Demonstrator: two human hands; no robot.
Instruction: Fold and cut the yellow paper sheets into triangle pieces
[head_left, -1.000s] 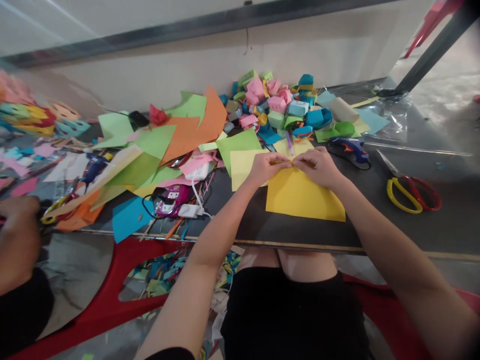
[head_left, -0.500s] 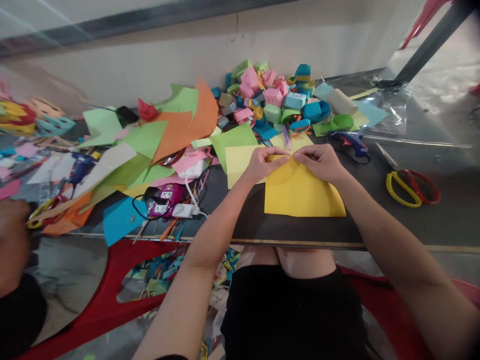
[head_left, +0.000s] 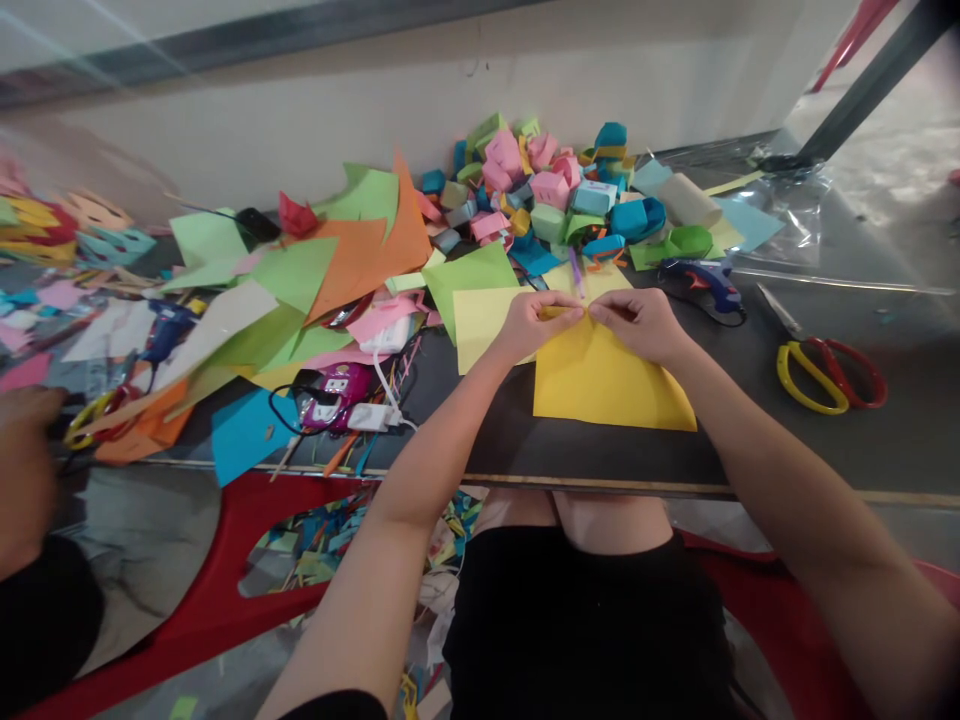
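Note:
A sheet of yellow paper (head_left: 611, 385) lies in front of me on the dark table, its far edge pinched between both hands. My left hand (head_left: 536, 322) is closed on the far left part of that edge, thumb and fingers together. Close beside it, my right hand (head_left: 636, 322) grips the same edge, its fingertips almost meeting the left ones. Some of the fold at the edge is hidden by the fingers. Under and behind my left hand is a pale yellow sheet (head_left: 484, 325). A thin purple strip (head_left: 576, 272) lies just beyond my fingertips.
Small folded paper pieces (head_left: 551, 190) are heaped against the wall. To the right are a blue glue gun (head_left: 709, 285) and scissors (head_left: 814, 375). Coloured sheets (head_left: 292, 280) and a purple power strip (head_left: 335, 395) lie left. Another person's hand (head_left: 30, 430) is at the far left.
The view has shifted slightly. Both hands keep their pinch on the yellow paper's far edge with hardly any movement.

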